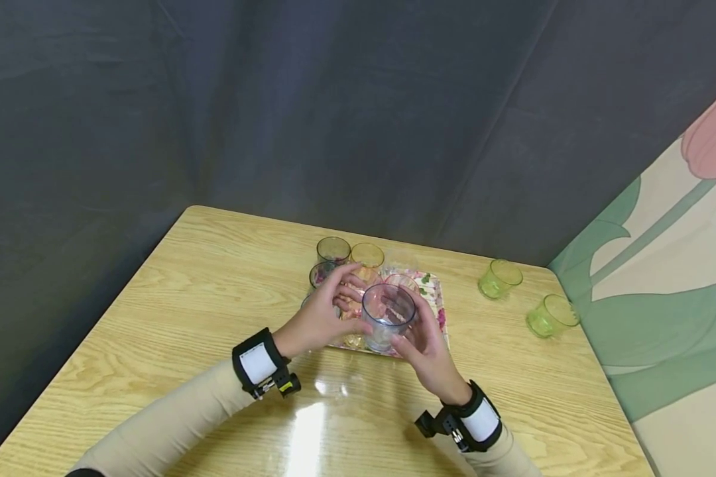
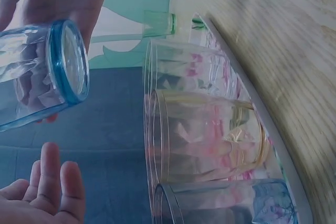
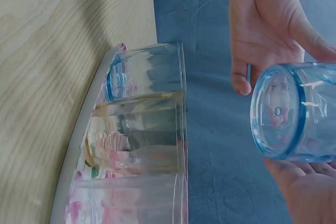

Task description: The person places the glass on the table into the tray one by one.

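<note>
A clear blue cup [image 1: 388, 315] is held up over the near edge of a floral tray [image 1: 440, 311]. My right hand [image 1: 431, 348] grips it from the right, fingers behind and thumb in front. The cup's thick blue base [image 3: 278, 111] faces the camera in the right wrist view. On the other side, my left hand [image 1: 322, 315] has its fingers spread, with the thumb tip right at the cup's side. In the left wrist view the left fingers [image 2: 50, 182] stand apart from the cup. Behind the hands, a yellow cup [image 1: 367, 254] and a pink cup [image 1: 402, 281] stand on the tray.
Dark-tinted cups [image 1: 333, 248] stand at the tray's left. Two green cups [image 1: 500, 278] are on the wooden table [image 1: 227, 278] to the right, near a wall hanging with a flower pattern [image 1: 662, 298]. A dark curtain [image 1: 358, 119] hangs behind the table.
</note>
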Available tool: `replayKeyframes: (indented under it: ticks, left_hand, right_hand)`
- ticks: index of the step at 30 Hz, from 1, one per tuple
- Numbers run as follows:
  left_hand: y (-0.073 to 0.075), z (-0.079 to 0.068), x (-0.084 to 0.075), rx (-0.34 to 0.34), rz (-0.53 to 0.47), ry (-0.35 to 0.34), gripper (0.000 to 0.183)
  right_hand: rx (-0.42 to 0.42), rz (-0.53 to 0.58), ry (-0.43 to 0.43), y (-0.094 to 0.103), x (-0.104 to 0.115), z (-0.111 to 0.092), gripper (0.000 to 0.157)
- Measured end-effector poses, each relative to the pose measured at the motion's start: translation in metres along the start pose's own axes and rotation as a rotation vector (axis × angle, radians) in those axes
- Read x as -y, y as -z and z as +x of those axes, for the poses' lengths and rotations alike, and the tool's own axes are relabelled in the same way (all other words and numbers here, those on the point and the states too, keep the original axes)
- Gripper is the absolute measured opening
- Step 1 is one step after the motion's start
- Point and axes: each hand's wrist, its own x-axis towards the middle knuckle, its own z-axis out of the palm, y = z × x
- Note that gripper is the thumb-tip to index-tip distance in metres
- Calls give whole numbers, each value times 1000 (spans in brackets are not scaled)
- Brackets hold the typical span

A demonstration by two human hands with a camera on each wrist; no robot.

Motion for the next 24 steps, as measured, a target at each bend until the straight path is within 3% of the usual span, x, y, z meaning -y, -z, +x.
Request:
replayKeyframes:
  ticks: [7, 10, 12, 16, 20, 22, 24]
  left_hand:
    - [5, 0, 1, 25, -2, -3, 95]
    - [11, -2, 5, 2, -18, -4, 77]
    - [19, -6, 8, -49, -23, -5, 59]
    - [39, -13, 19, -240, 17, 25, 28]
    - [56, -19, 37, -429, 89, 167, 18]
    - [61, -23, 48, -462, 108, 279, 20]
    - [64, -27, 58, -453, 102, 385, 26]
  right_hand:
    - [-96, -48, 13, 2, 0, -2, 74]
    - [-131, -73, 14, 6, 3, -3, 78]
    - [-153, -87, 19, 11, 6, -4, 78]
    - [-198, -109, 43, 26, 12, -8, 76]
    - [-232, -122, 64, 42, 17, -14, 73]
    - [-250, -139, 50, 48, 19, -19, 73]
    - [-271, -158, 20, 53, 19, -23, 73]
